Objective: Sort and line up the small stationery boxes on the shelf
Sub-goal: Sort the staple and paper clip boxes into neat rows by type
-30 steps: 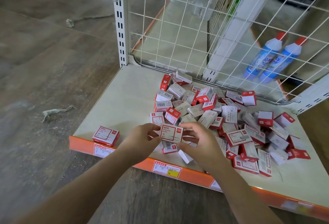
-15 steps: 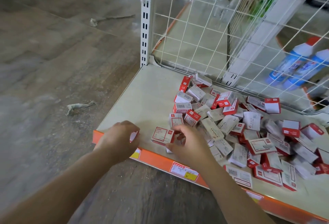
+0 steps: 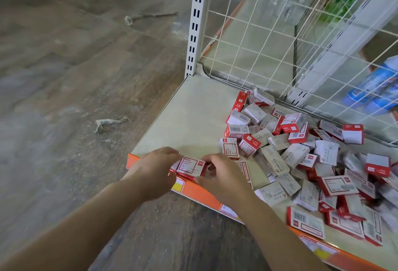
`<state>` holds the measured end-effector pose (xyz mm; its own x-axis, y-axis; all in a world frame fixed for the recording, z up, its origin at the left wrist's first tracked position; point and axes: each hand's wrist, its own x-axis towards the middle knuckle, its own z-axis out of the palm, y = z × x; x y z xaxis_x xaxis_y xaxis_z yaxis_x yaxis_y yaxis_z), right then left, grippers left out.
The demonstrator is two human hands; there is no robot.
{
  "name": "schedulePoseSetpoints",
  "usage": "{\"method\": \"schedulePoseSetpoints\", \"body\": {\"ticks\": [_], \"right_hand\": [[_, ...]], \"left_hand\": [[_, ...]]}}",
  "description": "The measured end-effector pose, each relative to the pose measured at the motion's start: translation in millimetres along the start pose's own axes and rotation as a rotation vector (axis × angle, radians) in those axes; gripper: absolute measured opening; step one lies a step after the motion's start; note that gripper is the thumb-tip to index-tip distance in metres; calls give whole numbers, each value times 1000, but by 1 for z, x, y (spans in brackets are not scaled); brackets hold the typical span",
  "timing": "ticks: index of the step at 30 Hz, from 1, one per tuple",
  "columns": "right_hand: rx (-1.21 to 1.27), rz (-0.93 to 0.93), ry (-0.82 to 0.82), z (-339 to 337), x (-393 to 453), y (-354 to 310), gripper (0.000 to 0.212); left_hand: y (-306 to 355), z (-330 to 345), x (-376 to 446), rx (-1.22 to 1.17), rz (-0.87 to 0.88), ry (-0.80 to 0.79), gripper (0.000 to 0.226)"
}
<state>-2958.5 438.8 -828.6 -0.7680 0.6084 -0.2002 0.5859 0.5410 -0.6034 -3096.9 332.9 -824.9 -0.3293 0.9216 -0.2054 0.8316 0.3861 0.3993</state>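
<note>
A red-and-white staple box [image 3: 190, 167] lies flat at the front left of the cream shelf [image 3: 193, 109], just behind the orange front strip [image 3: 202, 195]. My left hand [image 3: 155, 169] touches its left side and covers most of another box [image 3: 174, 165] beside it. My right hand [image 3: 224, 176] presses its fingertips against the box's right side. A jumbled pile of several more small boxes [image 3: 301, 152] fills the shelf's middle and right.
A white slotted upright post [image 3: 195, 23] stands at the shelf's back left corner, with a wire grid panel [image 3: 258, 34] along the back. Blue bottles [image 3: 374, 90] lie behind the grid at right. Paper scraps [image 3: 107, 122] litter the wooden floor to the left.
The box I held up with both hands has come down to the shelf's front left, next to the box lying there. My view has shifted left.
</note>
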Motion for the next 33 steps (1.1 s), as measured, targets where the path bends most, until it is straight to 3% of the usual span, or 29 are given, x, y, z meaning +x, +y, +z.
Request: {"method": "schedulePoseSetpoints", "body": {"ticks": [8, 18, 27, 33], "right_hand": [[-44, -65, -61, 0, 0, -4, 32], [-110, -96, -27, 1, 2, -1, 33], [-34, -12, 193, -25, -4, 26, 29], [24, 44, 284, -48, -13, 41, 28]], "left_hand": [[1, -1, 1, 14, 64, -19, 48], [7, -1, 8, 80, 18, -75, 48], [23, 0, 22, 25, -73, -36, 40], [52, 6, 30, -8, -20, -45, 36]]}}
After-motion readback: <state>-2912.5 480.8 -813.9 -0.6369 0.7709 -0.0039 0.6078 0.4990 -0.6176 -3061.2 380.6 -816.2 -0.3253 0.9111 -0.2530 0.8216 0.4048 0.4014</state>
